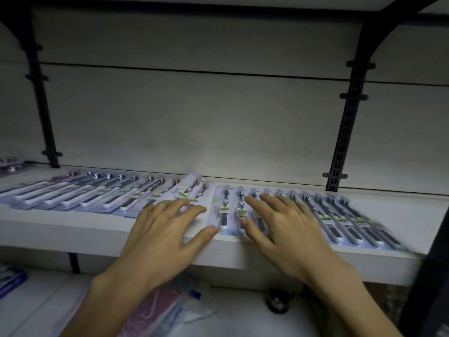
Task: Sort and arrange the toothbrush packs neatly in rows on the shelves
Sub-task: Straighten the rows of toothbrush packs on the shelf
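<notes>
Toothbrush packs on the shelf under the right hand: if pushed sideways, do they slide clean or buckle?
The toothbrush packs lie flat and overlapped, so a push probably shifts several together. Glossy blister fronts look slippery; the right hand may skid. Thin card backing likely flexes, though the brush inside stiffens it.

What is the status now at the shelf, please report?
Left hand open, fingers flat on the left row of packs. Right hand open, flat on the right row. Nothing blocks the shelf.
</notes>
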`<state>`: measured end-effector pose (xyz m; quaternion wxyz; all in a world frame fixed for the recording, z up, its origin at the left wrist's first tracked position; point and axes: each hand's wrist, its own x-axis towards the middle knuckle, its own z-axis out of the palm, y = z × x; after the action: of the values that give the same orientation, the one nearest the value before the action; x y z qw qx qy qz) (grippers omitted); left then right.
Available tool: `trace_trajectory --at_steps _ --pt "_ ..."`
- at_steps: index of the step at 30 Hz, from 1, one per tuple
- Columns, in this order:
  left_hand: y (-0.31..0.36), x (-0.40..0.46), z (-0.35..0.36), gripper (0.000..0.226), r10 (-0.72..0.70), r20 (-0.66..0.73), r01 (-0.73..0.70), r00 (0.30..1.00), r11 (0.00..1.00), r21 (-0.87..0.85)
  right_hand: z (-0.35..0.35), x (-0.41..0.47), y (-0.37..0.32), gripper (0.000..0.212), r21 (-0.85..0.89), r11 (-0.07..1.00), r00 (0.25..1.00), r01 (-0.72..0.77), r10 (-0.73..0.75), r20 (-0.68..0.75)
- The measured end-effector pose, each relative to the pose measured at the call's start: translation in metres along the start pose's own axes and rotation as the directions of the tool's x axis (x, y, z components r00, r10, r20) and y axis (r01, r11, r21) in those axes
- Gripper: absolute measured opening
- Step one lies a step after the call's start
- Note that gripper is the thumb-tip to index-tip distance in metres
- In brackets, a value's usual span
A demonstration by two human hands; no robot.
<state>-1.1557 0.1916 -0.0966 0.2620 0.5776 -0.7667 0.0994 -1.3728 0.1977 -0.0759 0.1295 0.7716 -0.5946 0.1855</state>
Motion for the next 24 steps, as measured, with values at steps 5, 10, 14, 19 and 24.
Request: trace_trajectory --at_steps 5,10,14,19,24 --pt "-0.066 0.006 -0.014 0.077 0.049 -0.01 -0.048 0.999 0.999 0.018 0.013 0.028 -0.065 0.064 0.011 1.0 1.0 -0.001 0.001 0.022" --pt "-0.124 0.012 -0.019 0.079 0.103 0.04 -0.104 0.994 0.994 0.018 0.037 0.056 -0.117 0.052 0.093 0.995 0.999 -0.022 0.017 0.046" --pt "-0.142 0.019 -0.018 0.076 0.162 0.055 -0.159 0.985 0.986 -0.05 0.048 0.071 -0.138 0.052 0.182 0.983 0.996 -0.033 0.018 0.082" --pt "-0.141 0.025 -0.011 0.08 0.226 0.097 -0.215 0.969 0.97 -0.117 0.052 0.074 -0.141 0.045 0.213 0.975 0.993 -0.057 0.032 0.118" --pt "-0.132 0.029 -0.01 0.077 0.29 0.104 -0.275 0.951 0.952 -0.136 0.063 0.072 -0.134 0.054 0.266 0.96 0.996 -0.084 0.076 0.041"
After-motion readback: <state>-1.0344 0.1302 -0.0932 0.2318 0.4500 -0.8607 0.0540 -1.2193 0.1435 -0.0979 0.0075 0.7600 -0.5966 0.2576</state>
